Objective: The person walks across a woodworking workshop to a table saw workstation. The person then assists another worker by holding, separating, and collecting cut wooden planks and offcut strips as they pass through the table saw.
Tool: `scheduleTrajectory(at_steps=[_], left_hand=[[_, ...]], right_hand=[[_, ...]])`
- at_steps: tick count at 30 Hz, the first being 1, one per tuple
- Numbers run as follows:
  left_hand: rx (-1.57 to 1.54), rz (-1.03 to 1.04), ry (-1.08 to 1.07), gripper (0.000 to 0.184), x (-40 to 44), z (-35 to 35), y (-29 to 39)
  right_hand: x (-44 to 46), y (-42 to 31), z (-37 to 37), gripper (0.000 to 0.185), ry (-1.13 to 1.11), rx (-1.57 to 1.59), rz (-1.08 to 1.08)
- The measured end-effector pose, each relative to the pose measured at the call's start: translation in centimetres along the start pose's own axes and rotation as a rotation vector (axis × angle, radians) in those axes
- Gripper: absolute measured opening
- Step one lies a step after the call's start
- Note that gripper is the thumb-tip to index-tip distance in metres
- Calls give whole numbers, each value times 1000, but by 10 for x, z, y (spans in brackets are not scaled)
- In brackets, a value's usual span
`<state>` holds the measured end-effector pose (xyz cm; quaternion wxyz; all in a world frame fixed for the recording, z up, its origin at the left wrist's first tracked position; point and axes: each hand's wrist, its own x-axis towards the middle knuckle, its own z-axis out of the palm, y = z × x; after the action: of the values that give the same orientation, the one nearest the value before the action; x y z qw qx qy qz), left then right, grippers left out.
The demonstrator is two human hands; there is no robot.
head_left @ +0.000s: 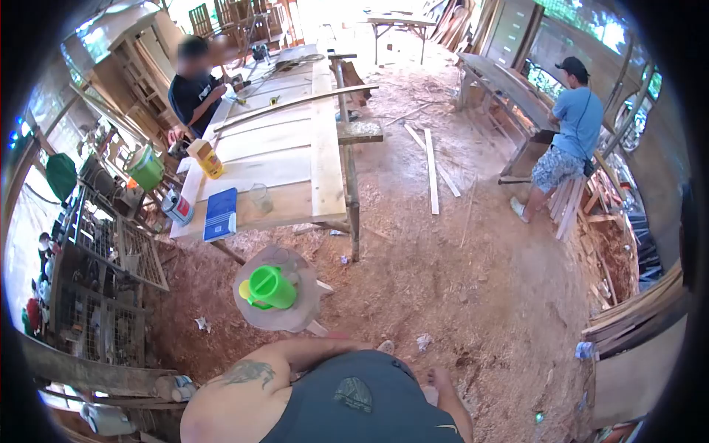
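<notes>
My left arm (314, 354) bends across the front of my dark tank top (354, 402). Its hand is hidden behind my torso, so what it touches does not show. Low and just right of my torso is my right hand (441, 380), small and partly covered; I cannot make out its fingers or anything in them. In front of me, a round stool (295, 317) carries a bright green pitcher (273, 288) with a yellow-green piece at its side. Neither hand touches the pitcher.
A long workbench (329, 177) holds a blue packet (220, 214), a yellow glue bottle (207, 159), a clear glass (261, 197) and a curved strip. One person (196, 92) works behind it; another person (576, 122) sits right. Wood strips (432, 173) lie on the floor.
</notes>
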<state>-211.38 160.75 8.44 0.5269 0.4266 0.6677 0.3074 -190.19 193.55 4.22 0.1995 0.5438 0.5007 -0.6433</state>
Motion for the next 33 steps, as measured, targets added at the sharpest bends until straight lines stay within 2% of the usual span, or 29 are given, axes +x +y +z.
scheduleTrajectory(at_steps=[3, 6, 9, 12, 15, 18, 20, 23, 25, 26, 28, 33], left_hand=[[-33, 43, -41, 41, 42, -31, 19], [-65, 95, -77, 40, 81, -59, 32], [-27, 118, -78, 40, 136, -83, 22], [243, 7, -109, 35, 203, -105, -17], [59, -80, 49, 34, 203, -184, 52], [95, -35, 209, 41, 237, -241, 56], [40, -130, 242, 45, 222, -322, 137], [-310, 121, 188, 50, 232, -409, 192], [-564, -2, -181, 54, 203, -433, 235], [-681, -59, -362, 56, 194, -445, 243], [-895, -207, -398, 59, 201, -453, 199], [-41, -549, -48, 61, 170, -510, 153]], right_hand=[[-15, -67, -26, 7, 75, 56, -44], [13, -82, -50, 16, -32, 173, -81], [19, -98, -40, 21, 162, -7, -67], [-5, -149, -17, 17, 95, -208, 26], [41, -187, -11, 18, -5, -263, -42], [85, -236, -18, 20, -34, -272, -94], [112, -277, -27, 21, -6, -292, -147], [143, -337, -45, 22, 31, -348, -261], [155, -377, -46, 23, 82, -215, -201], [155, -400, -44, 25, 156, 56, -23], [157, -439, -36, 21, 142, 83, -101], [156, -503, -29, 18, 75, -110, -89]])
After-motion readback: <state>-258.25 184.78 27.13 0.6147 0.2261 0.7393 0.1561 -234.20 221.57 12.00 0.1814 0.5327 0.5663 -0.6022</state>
